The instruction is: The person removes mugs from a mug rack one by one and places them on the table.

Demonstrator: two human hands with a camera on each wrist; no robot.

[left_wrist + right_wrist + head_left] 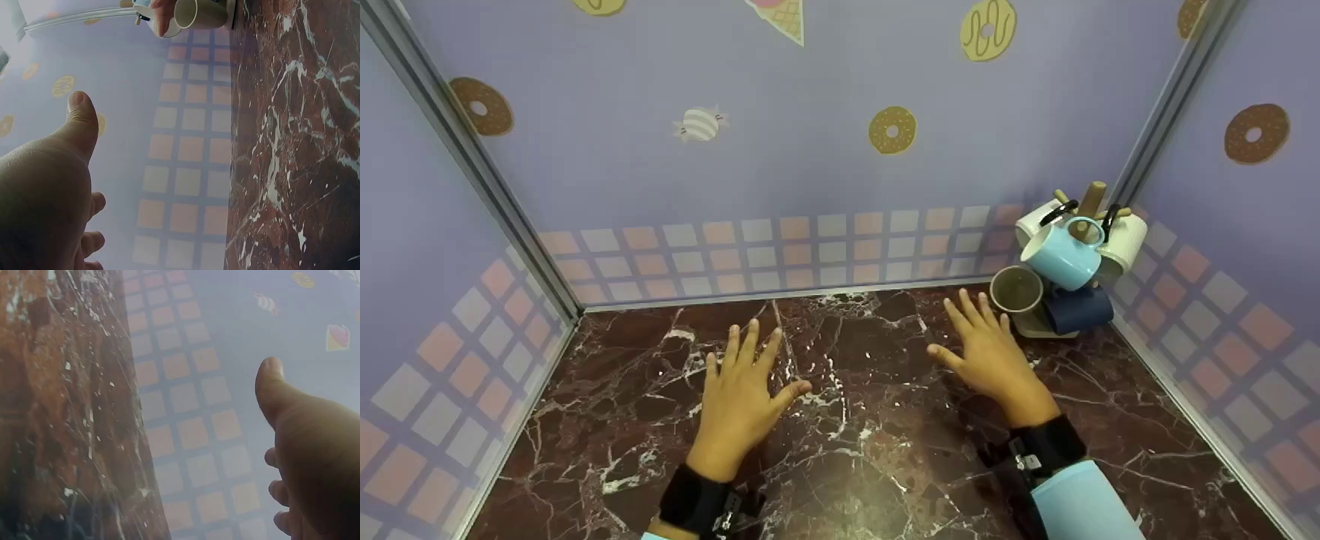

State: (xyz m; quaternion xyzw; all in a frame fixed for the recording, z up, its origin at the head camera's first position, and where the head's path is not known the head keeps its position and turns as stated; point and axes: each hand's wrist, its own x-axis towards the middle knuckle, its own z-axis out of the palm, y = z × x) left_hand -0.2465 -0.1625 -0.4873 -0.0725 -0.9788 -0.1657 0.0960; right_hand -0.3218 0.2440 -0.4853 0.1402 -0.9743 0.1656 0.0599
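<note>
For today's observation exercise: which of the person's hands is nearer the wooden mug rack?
Right. The right hand lies just in front of the wooden mug rack, fingertips almost reaching it; the left hand rests further away, towards the counter's middle.

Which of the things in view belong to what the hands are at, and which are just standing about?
In hand:
right hand, open, nearest the wooden mug rack
light blue mug
olive mug
dark blue mug
two white mugs

Standing about:
left hand, open over the dark marble counter
doughnut-print wall
</note>
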